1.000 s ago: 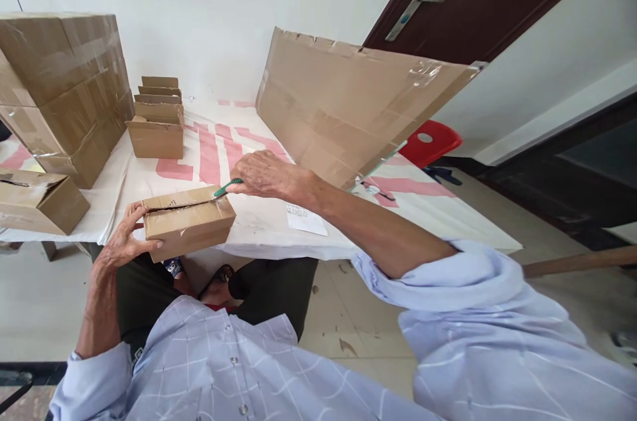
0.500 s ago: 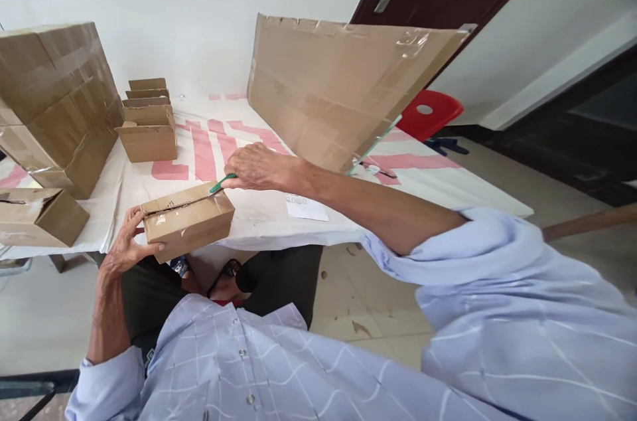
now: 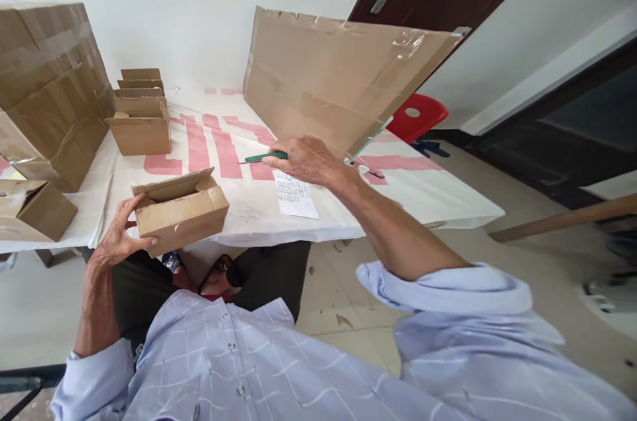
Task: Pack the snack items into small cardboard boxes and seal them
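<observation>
Around the left end of a small cardboard box [image 3: 186, 218] my left hand [image 3: 117, 235] is closed, thumb on the near face and fingers on the far side. The box tilts at the table's front edge, its top slit parted and a flap raised; its contents are hidden from me. To the right, over the table, my right hand [image 3: 306, 159] grips a green-handled utility knife [image 3: 267, 157], its thin blade pointing left. A white paper [image 3: 296, 195] with rows of small drawn squares lies just below that hand.
Several opened small boxes [image 3: 142, 135] stand in a row at the back left. A big taped carton [image 3: 57, 95] and another small box [image 3: 34, 212] are at far left. A large cardboard sheet [image 3: 338, 76] leans behind my right hand, near a red chair [image 3: 418, 117].
My right hand has drawn the knife away from the box, up and to the right. The box's top seam has opened, and its flap now stands up. More of the paper shows.
</observation>
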